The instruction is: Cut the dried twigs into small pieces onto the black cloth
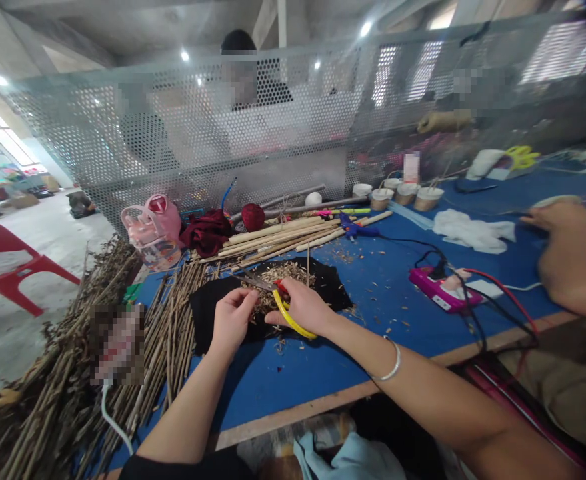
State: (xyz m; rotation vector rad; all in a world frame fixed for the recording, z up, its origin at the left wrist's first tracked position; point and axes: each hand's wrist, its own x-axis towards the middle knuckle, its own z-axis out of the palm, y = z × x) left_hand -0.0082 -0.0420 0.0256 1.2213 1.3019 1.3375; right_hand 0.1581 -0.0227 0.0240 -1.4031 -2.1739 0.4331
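Observation:
My right hand (297, 308) is closed around the yellow handles of a pair of scissors (293, 320). The blades point left, over a heap of short cut stem pieces (287, 275). That heap lies on a black cloth (207, 310) on the blue table. Beside the blade tips is my left hand (233, 319), its thumb and fingers pinched together. Whatever it holds is too small to make out. A thin stick (308, 261) stands up from the heap, just behind the scissors.
Long dry stems (173, 333) cover the left side. Peeled sticks (283, 237), a blue glue gun (355, 228) and a pink bottle (153, 233) lie behind the cloth. A magenta power strip (443, 291) with cables is at right, near a co-worker's hand (555, 217). Perforated metal screens the back.

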